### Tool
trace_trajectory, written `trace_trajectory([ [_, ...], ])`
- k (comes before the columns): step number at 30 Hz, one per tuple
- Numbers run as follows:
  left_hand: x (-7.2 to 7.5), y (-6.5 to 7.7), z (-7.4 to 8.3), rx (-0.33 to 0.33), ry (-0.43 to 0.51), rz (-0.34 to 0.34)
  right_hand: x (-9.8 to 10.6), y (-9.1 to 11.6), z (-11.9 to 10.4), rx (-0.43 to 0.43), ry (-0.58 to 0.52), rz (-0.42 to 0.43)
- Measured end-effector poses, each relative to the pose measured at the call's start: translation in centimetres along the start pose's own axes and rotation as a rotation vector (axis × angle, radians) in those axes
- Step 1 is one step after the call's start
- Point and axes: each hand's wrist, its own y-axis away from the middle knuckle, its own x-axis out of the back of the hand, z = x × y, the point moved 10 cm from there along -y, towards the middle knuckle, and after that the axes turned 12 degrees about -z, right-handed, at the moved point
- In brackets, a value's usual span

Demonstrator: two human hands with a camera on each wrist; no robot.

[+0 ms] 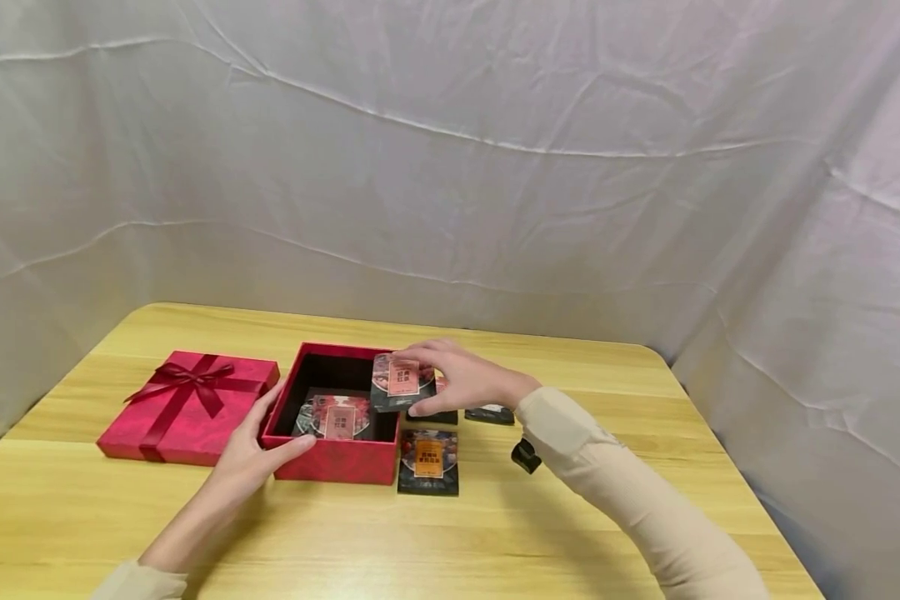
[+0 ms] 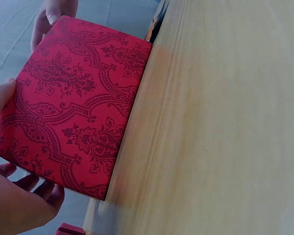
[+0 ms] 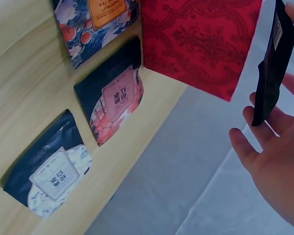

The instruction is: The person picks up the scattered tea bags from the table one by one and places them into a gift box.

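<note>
An uncovered red patterned gift box (image 1: 335, 460) stands mid-table, tilted in neither view that I can tell. My left hand (image 1: 249, 454) grips its left side, thumb over the near rim and fingers along the wall, as the left wrist view (image 2: 19, 200) also shows. Inside the box lies a tea sachet (image 1: 340, 417) with a pink label. My right hand (image 1: 461, 379) holds another pink-labelled tea sachet (image 1: 402, 383) between thumb and fingers, raised above the box's right rim. In the right wrist view this dark sachet (image 3: 274, 63) is seen edge-on.
The red lid (image 1: 187, 408) with a dark red ribbon bow lies left of the box. Right of it lie an orange-labelled sachet (image 1: 428, 462), a pink-labelled one (image 3: 118, 95) and a white-labelled one (image 3: 54, 174). A small black object (image 1: 527, 456) shows beneath the right wrist.
</note>
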Motion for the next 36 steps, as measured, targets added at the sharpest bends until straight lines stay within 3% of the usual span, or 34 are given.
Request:
trace_trajectory([
  [14, 0.1, 0.0, -0.1, 0.004, -0.006, 0.001, -0.4, -3.2, -3.2, -0.023, 0.159, -0.075],
  [36, 0.0, 0.1, -0.2, -0.009, -0.017, -0.007, -1.7, -7.3, -5.3, -0.078, 0.321, -0.182],
])
